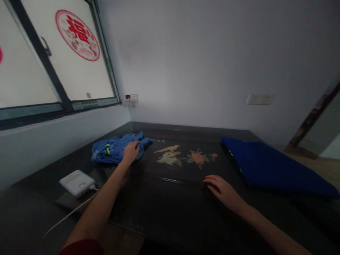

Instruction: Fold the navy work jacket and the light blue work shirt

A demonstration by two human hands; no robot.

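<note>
1. Head view, nearest first: a white power bank (77, 182) with its cable (66, 216) lies at the near left of the dark table (170, 212).
2. The right hand (223, 189) rests flat on the table, fingers released and holding nothing; kept there, it would likely steady the reach.
3. Farther off, the left hand (130, 152) presses on a crumpled blue garment (114, 148) by the wall under the window (53, 53), fingers curled onto the cloth; a full pinch cannot be told.
4. Gathering a thick fold would probably lift it cleanly.
5. A dark blue cushion (271, 166) lies far right, well apart.
</note>
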